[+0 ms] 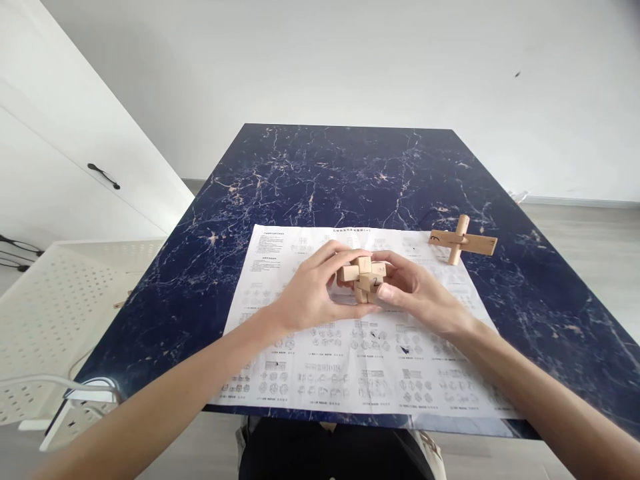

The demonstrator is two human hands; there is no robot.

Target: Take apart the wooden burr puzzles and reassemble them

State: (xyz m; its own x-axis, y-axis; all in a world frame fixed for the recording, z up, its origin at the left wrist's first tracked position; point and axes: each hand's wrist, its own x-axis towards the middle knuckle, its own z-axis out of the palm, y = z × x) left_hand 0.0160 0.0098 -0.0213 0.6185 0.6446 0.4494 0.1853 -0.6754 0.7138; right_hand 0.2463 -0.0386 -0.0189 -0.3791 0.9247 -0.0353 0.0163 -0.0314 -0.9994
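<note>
A wooden interlocking puzzle (365, 280) made of light blocks with handwritten numbers is held between both hands, just above the paper sheet. My left hand (313, 287) grips it from the left, with the thumb under its near side and the fingers over its top. On the right, my right hand (417, 290) closes on it, thumb pressed near the block marked 2 and fingers behind. The puzzle's far side is hidden. Beneath lies a creased instruction sheet (325, 373) printed with many small diagrams.
A second wooden piece, a flat bar crossed by a round peg (463, 241), rests at the sheet's upper right corner. The dark blue marbled table (310, 173) reaches toward a white wall. At the left are a white perforated panel (85, 300) and a power strip (80, 407) with cables.
</note>
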